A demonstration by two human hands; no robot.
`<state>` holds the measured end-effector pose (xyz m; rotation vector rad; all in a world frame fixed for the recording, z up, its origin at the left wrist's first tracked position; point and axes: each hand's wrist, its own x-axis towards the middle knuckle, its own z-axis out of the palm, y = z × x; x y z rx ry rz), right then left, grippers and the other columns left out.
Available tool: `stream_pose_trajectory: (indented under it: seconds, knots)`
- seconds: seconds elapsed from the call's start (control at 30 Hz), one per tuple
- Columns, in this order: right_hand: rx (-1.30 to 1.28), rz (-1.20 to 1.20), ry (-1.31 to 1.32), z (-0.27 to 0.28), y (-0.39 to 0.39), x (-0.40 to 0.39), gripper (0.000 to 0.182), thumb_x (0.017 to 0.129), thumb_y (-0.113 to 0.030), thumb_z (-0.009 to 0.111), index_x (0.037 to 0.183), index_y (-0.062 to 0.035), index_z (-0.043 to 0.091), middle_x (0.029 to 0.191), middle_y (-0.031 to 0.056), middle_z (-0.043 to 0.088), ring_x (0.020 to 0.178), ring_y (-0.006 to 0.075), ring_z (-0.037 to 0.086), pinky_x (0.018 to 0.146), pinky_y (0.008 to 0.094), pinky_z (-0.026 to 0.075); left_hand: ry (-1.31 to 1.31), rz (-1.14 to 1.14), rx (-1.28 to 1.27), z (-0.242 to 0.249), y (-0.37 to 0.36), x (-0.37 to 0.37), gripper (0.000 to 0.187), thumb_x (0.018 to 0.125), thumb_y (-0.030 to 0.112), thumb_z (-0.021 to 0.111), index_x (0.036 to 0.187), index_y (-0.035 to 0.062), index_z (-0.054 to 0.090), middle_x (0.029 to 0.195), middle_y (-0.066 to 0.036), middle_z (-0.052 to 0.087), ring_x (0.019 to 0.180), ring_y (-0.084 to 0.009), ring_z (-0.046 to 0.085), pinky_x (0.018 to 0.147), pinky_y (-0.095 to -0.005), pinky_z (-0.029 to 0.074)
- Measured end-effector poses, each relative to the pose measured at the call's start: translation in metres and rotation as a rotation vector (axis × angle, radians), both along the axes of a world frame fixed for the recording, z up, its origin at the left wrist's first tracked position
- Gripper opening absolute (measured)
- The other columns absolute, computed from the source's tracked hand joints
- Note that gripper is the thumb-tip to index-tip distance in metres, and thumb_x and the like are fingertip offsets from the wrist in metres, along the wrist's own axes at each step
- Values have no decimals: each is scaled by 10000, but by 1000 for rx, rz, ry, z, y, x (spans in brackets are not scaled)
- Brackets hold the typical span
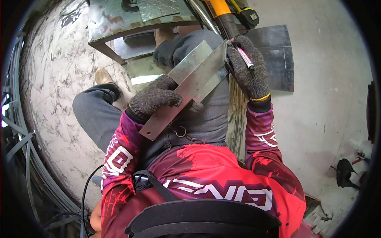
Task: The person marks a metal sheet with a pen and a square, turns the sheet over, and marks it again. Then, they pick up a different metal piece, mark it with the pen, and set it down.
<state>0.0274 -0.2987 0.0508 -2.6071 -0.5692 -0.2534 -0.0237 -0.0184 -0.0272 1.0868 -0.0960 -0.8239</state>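
Across my lap lies a flat sheet-metal piece (194, 83), slanting from lower left to upper right, with a small hole near its lower end and a wider tab on its upper left side. My left hand (156, 97), in a dark knitted glove, is closed around its lower middle, fingers over the face. At its upper end, my gloved right hand (252, 73) is closed against the metal edge. A white and pink marker (246, 58) lies along that hand's fingers, its dark end toward the wrist. The right fingertips are partly hidden.
A metal bench (115, 27) with metal pieces on it stands ahead. An orange power tool (218, 7) and a tape measure (250, 18) sit at top centre. Another metal sheet (278, 59) lies right of my right hand. Long metal strips (29, 170) line the left.
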Motion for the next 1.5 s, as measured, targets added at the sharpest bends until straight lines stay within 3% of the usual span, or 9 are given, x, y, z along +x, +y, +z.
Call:
stream_pose_trajectory:
  seconds: [0.07,0.4,0.47,0.7,0.8,0.87,1.27,1.37,1.5]
  knots:
    - [122,-112,168,5,4,0,309,851,-46,684,1138,13,589,1137,176,614,1016,336,635,870,384,519,0,-14,17,0,0,1,585,730,92,645,1301,-15,572,1081,-69,671,905,-130,604,818,-269,491]
    - [5,-13,69,1,-1,-3,253,892,-81,635,1128,2,599,1087,158,627,965,290,653,840,363,515,42,-39,59,2,1,2,548,750,111,666,1278,-14,590,1075,-81,671,909,-136,604,824,-281,490]
    - [169,-103,54,-5,2,0,247,909,-142,645,1130,-48,587,984,159,681,861,293,697,752,382,536,-22,-6,39,3,0,-1,543,756,117,669,1278,-10,592,1070,-79,671,903,-139,606,820,-283,491]
    - [205,-169,129,1,3,-3,252,898,-133,656,1127,-52,588,997,146,669,883,281,686,770,373,532,63,9,0,4,1,-2,525,761,125,675,1262,-10,600,1044,-68,673,888,-140,608,810,-283,492]
    - [124,-54,-1,2,-1,-5,257,895,-124,656,1130,-49,586,1000,147,664,889,282,682,778,367,530,71,-60,74,-2,2,2,541,744,117,669,1263,-18,598,1044,-67,672,895,-145,605,817,-283,489]
    - [155,-114,123,3,-1,-7,232,844,-72,677,1072,-41,646,1090,115,609,953,223,627,843,339,497,11,-45,58,-2,1,3,549,739,111,661,1268,-22,594,1049,-69,672,907,-145,600,829,-284,486]
    - [327,-189,192,3,4,-14,251,880,-96,658,1111,-13,608,997,101,646,866,185,633,799,316,505,17,-12,-8,4,0,1,581,731,95,634,1295,-31,575,1133,-74,656,986,-155,581,904,-292,463]
    - [180,-116,70,0,1,-10,229,897,-74,643,1118,-35,596,986,143,668,879,251,681,774,356,530,26,0,-7,3,2,-1,598,733,95,638,1312,-33,559,1157,-84,653,1008,-162,583,918,-289,460]
    - [219,-102,80,2,3,-9,214,898,-73,638,1103,-33,596,982,150,663,869,273,680,773,357,529,78,-29,-23,11,4,0,619,729,95,646,1326,-34,542,1200,-100,644,1047,-176,588,946,-295,456]
